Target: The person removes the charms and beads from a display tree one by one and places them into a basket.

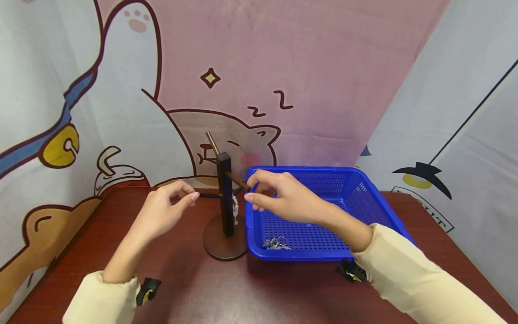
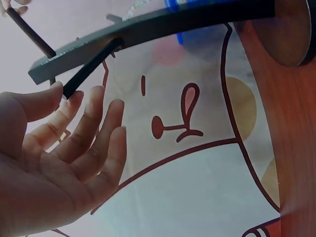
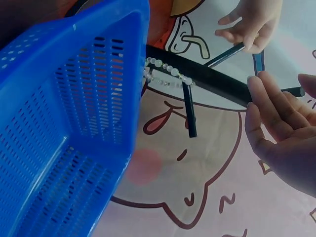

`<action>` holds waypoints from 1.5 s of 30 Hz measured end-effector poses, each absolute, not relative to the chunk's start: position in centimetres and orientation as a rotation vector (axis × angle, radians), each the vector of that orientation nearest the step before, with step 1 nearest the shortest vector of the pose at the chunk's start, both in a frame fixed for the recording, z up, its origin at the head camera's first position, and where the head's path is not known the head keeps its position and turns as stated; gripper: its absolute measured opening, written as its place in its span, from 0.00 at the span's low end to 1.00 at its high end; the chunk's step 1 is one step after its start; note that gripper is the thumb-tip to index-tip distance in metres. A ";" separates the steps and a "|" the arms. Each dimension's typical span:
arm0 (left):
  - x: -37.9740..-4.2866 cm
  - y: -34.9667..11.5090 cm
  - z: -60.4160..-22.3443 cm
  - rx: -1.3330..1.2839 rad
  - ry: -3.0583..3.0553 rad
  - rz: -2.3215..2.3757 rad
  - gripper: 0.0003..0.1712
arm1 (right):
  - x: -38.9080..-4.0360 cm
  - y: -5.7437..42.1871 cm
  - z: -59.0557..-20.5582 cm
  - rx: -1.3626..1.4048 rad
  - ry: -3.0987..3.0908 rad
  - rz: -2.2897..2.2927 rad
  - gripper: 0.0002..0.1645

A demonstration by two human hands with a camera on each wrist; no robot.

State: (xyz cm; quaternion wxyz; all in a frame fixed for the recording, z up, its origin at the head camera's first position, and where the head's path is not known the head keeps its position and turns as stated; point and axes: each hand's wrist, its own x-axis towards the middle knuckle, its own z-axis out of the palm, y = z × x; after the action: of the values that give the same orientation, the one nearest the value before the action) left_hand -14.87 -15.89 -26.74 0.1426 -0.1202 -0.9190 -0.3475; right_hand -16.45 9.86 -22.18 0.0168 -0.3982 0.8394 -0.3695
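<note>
A dark wooden display stand [image 1: 225,198] with a round base and several pegs stands upright on the table. My left hand [image 1: 163,209] pinches the end of its left peg [image 2: 91,69] between thumb and index finger, the other fingers loosely bent. On the other side, my right hand [image 1: 289,195] has thumb and fingers about the tip of the front right peg [image 1: 238,181]. A beaded bracelet [image 3: 168,69] of clear and pale beads hangs by the post, behind the front right peg in the head view; the peg bearing it is partly hidden.
A blue perforated plastic basket [image 1: 307,258] sits just right of the stand, under my right forearm. Keychains with metal rings [image 1: 277,243] lie in its near left corner. A cartoon-printed cloth [image 1: 323,90] hangs behind the reddish-brown table [image 1: 194,288].
</note>
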 end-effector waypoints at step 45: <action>-17.5 -17.2 -26.4 -0.320 -2.753 -1.085 0.11 | -16.1 7.4 -22.7 -1.360 2.594 -1.036 0.09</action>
State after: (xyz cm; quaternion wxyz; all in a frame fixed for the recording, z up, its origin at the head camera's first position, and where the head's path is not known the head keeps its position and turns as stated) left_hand -17.53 -17.23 -26.40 0.0828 -0.1070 -0.9218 -0.3633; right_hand -16.09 7.43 -22.67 0.0175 -0.4377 0.8349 -0.3333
